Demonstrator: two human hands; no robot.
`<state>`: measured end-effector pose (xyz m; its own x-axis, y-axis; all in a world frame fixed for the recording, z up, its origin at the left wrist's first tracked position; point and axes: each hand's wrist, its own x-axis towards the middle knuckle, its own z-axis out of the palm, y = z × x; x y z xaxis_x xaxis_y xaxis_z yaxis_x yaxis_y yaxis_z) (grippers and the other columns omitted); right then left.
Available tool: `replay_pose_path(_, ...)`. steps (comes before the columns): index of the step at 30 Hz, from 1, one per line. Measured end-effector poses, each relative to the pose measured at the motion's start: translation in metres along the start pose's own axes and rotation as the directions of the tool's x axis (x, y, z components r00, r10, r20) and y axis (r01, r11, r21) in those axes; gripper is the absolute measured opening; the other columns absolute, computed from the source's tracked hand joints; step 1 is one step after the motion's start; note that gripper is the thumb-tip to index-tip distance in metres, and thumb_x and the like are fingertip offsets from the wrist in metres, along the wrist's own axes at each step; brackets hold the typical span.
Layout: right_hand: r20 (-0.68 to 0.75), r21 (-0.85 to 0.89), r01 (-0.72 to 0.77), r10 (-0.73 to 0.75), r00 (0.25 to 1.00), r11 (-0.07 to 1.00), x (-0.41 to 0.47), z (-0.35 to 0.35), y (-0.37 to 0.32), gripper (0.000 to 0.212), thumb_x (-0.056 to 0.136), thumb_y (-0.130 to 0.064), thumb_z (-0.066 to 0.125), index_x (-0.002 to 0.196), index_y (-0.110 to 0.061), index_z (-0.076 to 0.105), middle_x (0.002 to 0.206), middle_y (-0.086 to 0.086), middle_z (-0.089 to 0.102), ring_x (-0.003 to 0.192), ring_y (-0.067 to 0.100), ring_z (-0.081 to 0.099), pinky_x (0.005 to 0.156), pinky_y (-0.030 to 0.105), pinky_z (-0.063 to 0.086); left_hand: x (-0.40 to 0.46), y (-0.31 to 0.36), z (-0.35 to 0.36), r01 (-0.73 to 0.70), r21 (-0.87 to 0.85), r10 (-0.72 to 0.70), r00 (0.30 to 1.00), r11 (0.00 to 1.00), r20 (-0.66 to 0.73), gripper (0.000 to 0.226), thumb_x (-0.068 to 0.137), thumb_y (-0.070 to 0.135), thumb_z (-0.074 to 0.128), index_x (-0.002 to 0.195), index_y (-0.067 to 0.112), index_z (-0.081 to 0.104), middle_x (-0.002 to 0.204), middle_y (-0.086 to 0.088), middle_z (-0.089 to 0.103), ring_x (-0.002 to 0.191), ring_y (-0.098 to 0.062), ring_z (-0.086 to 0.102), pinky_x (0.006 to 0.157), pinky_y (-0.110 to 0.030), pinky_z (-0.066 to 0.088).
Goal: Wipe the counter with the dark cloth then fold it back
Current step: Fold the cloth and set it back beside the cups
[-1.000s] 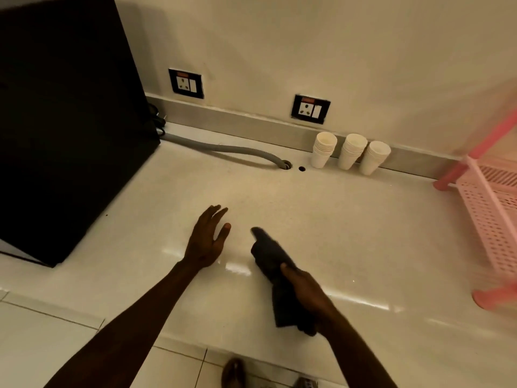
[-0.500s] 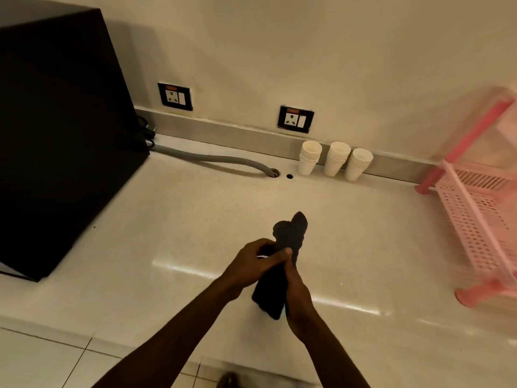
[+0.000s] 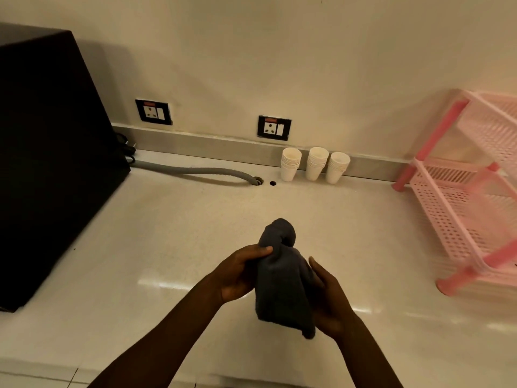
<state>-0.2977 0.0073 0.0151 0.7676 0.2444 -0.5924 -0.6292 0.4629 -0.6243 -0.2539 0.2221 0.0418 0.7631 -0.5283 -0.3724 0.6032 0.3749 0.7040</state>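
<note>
The dark grey cloth (image 3: 282, 278) hangs bunched between both hands, lifted above the white counter (image 3: 173, 233) near its front edge. My left hand (image 3: 237, 273) grips the cloth's left side, thumb pressed on its upper part. My right hand (image 3: 327, 298) holds the cloth's right side from behind, fingers partly hidden by the fabric. The cloth's top end curls into a rounded lump and its lower end droops toward me.
A large black appliance (image 3: 47, 152) fills the left of the counter. A grey hose (image 3: 201, 172) runs to a hole near the wall. Three stacks of white paper cups (image 3: 316, 163) stand at the back. A pink plastic rack (image 3: 470, 197) stands at the right.
A second ago my left hand lay flat on the counter while the right held the cloth. It has come to the cloth, and both hands now hold it, raised.
</note>
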Motion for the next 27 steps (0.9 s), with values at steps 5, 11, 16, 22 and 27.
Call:
replay_pose_path(5, -0.043, 0.137, 0.112, -0.106, 0.993, 0.984, -0.006, -0.009, -0.003, 0.055, 0.093, -0.03, 0.066, 0.145, -0.023, 0.054, 0.142, 0.018, 0.059, 0.125, 0.042, 0.061, 0.086, 0.049, 0.06, 0.005, 0.001, -0.01, 0.021, 0.117, -0.01, 0.995, 0.993, -0.099, 0.035, 0.087, 0.024, 0.075, 0.119, 0.011, 0.073, 0.124, -0.013, 0.074, 0.114, -0.028, 0.071, 0.093, -0.037, 0.06)
replay_pose_path(11, -0.155, -0.318, 0.435, -0.499, 0.853, 0.842, -0.014, -0.017, -0.011, 0.087, 0.073, -0.014, 0.084, 0.143, -0.05, 0.046, 0.134, 0.012, 0.064, 0.12, 0.029, 0.065, 0.085, 0.034, 0.062, 0.008, 0.012, -0.02, 0.101, 0.523, 0.062, 0.956, 0.846, -0.286, 0.056, 0.091, 0.021, 0.073, 0.142, 0.013, 0.052, 0.138, -0.011, 0.063, 0.126, -0.031, 0.06, 0.109, -0.056, 0.049)
replay_pose_path(16, -0.033, -0.652, 0.488, -0.665, 0.746, 0.58, -0.026, -0.022, -0.024, 0.069, 0.084, 0.0, 0.077, 0.14, -0.035, 0.056, 0.141, -0.003, 0.059, 0.133, 0.016, 0.053, 0.104, 0.032, 0.053, 0.017, 0.014, -0.015, 0.058, 0.59, 0.191, 0.917, 0.805, -0.351, 0.061, 0.088, 0.014, 0.076, 0.14, 0.013, 0.044, 0.135, -0.021, 0.061, 0.123, -0.035, 0.061, 0.107, -0.054, 0.051)
replay_pose_path(22, -0.024, -0.922, 0.298, -0.808, 0.588, 0.245, -0.033, -0.028, -0.038, 0.066, 0.08, -0.001, 0.079, 0.139, -0.024, 0.061, 0.128, -0.003, 0.067, 0.118, 0.013, 0.059, 0.096, 0.016, 0.044, 0.036, 0.02, 0.002, -0.08, 0.807, 0.353, 0.921, 0.585, -0.165, 0.064, 0.091, 0.011, 0.073, 0.143, 0.04, 0.048, 0.133, -0.004, 0.063, 0.125, -0.024, 0.059, 0.108, -0.042, 0.052)
replay_pose_path(27, 0.038, -0.998, 0.059, -0.875, 0.483, -0.011, -0.033, -0.044, -0.053, 0.037, 0.08, -0.012, 0.078, 0.116, -0.022, 0.076, 0.101, -0.001, 0.077, 0.104, 0.028, 0.067, 0.085, 0.036, 0.053, 0.055, 0.023, 0.022, -0.104, 0.931, 0.305, 0.952, 0.351, -0.009, 0.067, 0.08, 0.008, 0.083, 0.14, 0.027, 0.058, 0.14, 0.002, 0.063, 0.127, -0.015, 0.057, 0.103, -0.025, 0.047)
